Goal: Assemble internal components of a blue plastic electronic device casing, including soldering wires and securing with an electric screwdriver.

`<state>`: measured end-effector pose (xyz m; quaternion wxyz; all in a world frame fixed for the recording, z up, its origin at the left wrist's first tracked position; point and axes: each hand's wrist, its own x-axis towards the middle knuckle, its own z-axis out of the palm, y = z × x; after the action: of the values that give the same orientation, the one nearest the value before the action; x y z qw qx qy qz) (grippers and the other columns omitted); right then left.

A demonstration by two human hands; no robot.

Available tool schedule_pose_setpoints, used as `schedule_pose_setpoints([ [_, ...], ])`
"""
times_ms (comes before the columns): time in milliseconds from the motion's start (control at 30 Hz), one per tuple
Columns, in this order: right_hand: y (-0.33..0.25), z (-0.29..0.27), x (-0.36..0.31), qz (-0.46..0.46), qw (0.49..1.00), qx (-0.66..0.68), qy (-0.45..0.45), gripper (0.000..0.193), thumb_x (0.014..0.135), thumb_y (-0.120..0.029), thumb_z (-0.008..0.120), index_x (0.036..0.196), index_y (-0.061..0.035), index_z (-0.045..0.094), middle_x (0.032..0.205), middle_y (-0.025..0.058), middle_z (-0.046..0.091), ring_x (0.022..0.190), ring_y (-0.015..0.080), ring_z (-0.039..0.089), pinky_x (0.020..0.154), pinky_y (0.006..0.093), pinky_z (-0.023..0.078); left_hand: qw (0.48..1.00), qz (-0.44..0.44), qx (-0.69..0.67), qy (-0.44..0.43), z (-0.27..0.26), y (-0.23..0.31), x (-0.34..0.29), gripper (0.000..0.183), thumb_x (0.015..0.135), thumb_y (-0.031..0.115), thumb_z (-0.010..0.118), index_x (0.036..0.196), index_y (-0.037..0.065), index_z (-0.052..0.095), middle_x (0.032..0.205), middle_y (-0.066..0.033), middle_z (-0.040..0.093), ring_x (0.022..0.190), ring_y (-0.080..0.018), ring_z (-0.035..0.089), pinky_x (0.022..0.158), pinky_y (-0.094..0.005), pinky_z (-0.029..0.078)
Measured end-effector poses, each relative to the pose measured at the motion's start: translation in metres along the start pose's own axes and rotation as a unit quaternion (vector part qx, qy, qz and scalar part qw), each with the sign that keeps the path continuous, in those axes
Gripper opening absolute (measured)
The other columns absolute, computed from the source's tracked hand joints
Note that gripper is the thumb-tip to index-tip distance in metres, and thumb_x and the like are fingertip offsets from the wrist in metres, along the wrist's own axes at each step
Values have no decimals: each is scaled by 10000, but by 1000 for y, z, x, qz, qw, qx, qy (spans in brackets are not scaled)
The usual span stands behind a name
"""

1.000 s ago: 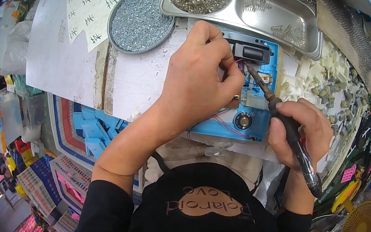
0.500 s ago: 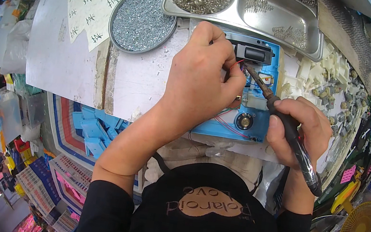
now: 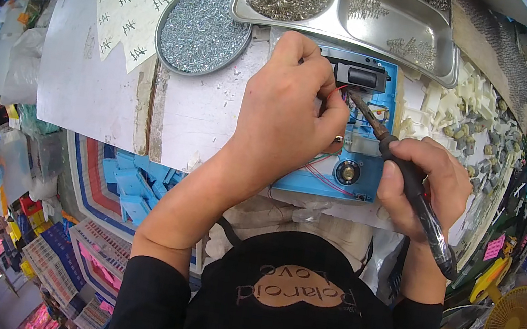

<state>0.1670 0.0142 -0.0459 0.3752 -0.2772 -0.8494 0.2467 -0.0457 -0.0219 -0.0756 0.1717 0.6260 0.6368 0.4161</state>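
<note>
Worktop [image 3: 96, 99] | handwritten paper [image 3: 130, 8] | lettered black top [image 3: 287, 325] | right fingers [image 3: 419, 151]: soldering iron [image 3: 411, 178]

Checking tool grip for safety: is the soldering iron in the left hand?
No, the right hand grips the soldering iron, its tip over the blue casing.

The left hand [image 3: 289, 104] hides much of the left side of the blue case [image 3: 315, 184] and the ends of its own fingers, while the contact between the iron [image 3: 414, 180] and the red wire [image 3: 342, 87] is too small to tell. The iron's handle covers part of the right hand [image 3: 444, 188]. The top edge cuts off the tray [image 3: 335, 18] and the paper [image 3: 120, 27].
</note>
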Motion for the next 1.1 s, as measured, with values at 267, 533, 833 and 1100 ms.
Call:
schedule_pose_setpoints([
  [267, 1, 0, -1, -5, 1000, -5, 3, 246, 760, -31, 771, 993, -22, 694, 691, 69, 641, 530, 204, 591, 512, 313, 467, 1000, 19, 16, 7, 0, -1, 1, 89, 745, 0, 724, 783, -12, 645, 941, -108, 566, 731, -217, 598, 642, -323, 501],
  [533, -3, -8, -3, 16, 1000, 6, 6, 251, 755, -44, 775, 993, -25, 700, 671, 68, 633, 520, 198, 589, 507, 302, 465, 1000, -8, -10, -12, -1, 1, -1, 80, 748, -10, 719, 787, -8, 648, 931, -97, 556, 736, -208, 591, 636, -314, 493],
  [833, -2, -4, -1, 19, 1000, 0, -1, 275, 747, -49, 767, 1012, -43, 695, 667, 61, 627, 517, 199, 583, 507, 306, 462, 1000, 7, -4, -6, -1, 1, 1, 79, 755, -7, 720, 786, -8, 647, 923, -90, 553, 692, -178, 568, 607, -297, 477],
  [1100, -3, -4, -1, 18, 1000, 3, 3, 280, 740, -48, 768, 1010, -46, 695, 660, 58, 621, 520, 202, 586, 505, 308, 461, 1000, 24, -6, 3, -1, -1, 1, 80, 757, -12, 719, 781, -7, 642, 924, -80, 548, 661, -154, 557, 568, -284, 460],
])
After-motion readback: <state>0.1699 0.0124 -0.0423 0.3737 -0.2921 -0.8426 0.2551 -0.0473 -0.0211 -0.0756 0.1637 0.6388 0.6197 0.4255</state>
